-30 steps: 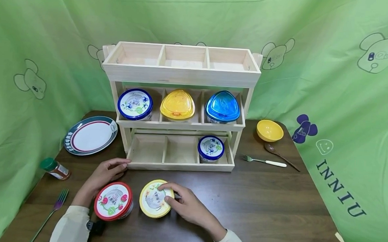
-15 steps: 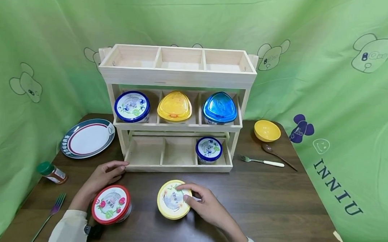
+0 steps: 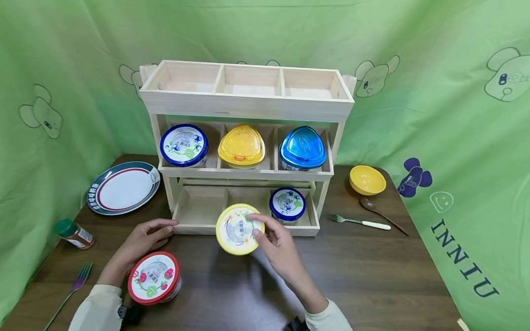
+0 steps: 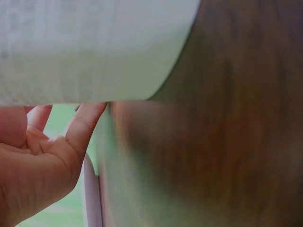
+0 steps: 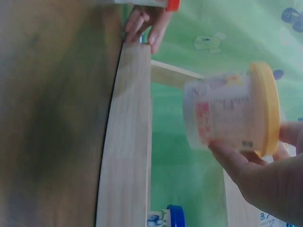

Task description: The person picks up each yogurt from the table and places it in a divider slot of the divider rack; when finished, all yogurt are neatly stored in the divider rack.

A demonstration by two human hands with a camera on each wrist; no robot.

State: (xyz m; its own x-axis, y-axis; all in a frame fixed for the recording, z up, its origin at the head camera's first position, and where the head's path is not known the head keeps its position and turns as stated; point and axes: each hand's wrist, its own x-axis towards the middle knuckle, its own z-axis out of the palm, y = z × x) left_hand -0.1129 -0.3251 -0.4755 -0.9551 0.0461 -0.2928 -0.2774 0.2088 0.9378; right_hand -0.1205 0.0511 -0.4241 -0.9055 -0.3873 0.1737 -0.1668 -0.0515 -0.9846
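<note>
My right hand point(image 3: 270, 237) grips a yellow-lidded tub point(image 3: 239, 228) by its rim and holds it in the air just in front of the wooden rack's point(image 3: 250, 105) bottom shelf; in the right wrist view the tub point(image 5: 232, 111) hangs clear of the table. My left hand point(image 3: 148, 234) rests flat on the table with its fingertips touching the rack's lower left corner, fingers relaxed, as also seen in the left wrist view point(image 4: 42, 151). A red-lidded tub point(image 3: 154, 277) stands on the table beside my left forearm.
The rack's middle shelf holds a blue-lidded tub point(image 3: 184, 144), a yellow container point(image 3: 241, 144) and a blue container point(image 3: 303, 147); a small blue-lidded tub point(image 3: 287, 204) sits bottom right. A plate point(image 3: 123, 186), spice jar point(image 3: 73, 233), purple fork point(image 3: 70, 290), yellow bowl point(image 3: 367, 180), spoon point(image 3: 380, 210) and fork point(image 3: 360, 221) surround it.
My right hand has lifted the yellow-lidded tub off the table and carried it right and then forward toward the rack's bottom shelf. The left hand has stayed put.
</note>
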